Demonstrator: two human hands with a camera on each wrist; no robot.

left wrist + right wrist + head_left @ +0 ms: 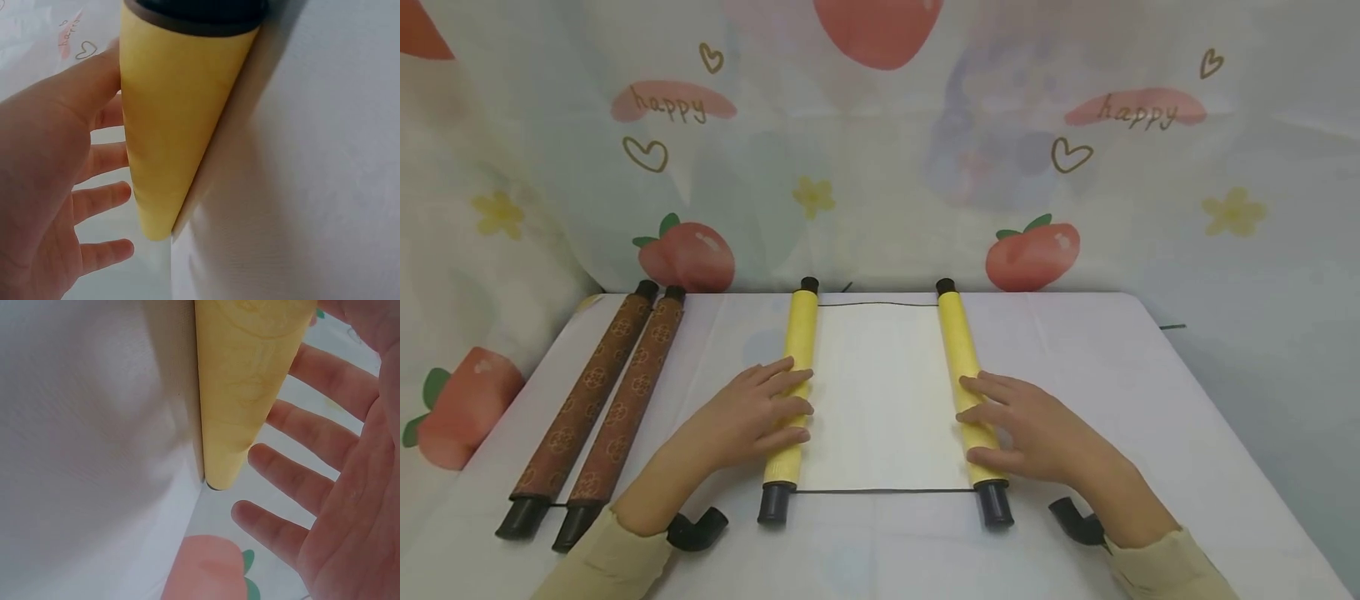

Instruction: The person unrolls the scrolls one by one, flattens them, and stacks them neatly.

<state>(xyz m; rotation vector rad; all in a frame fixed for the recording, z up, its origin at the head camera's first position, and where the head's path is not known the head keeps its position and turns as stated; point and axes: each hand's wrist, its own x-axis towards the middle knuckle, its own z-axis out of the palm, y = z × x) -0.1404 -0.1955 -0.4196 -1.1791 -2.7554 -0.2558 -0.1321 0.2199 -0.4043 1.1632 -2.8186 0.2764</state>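
A yellow scroll with black end knobs lies partly unrolled in the head view, a blank white sheet (883,396) stretching between its left roll (802,329) and right roll (957,329). My left hand (748,417) rests over the left roll, fingers spread and fairly straight. Over the right roll, my right hand (1037,425) lies the same way from the other side. In the left wrist view the thumb (94,84) touches the yellow roll (175,112), fingers reaching along its far side. Extended fingers (290,478) lie beside the yellow roll (244,381) in the right wrist view.
Two brown patterned rolls (591,379) with black ends lie side by side at the table's left. The white-covered table (1150,400) meets a printed cloth backdrop (880,167) at its back edge. Black curved pieces (700,531) show beside both wrists.
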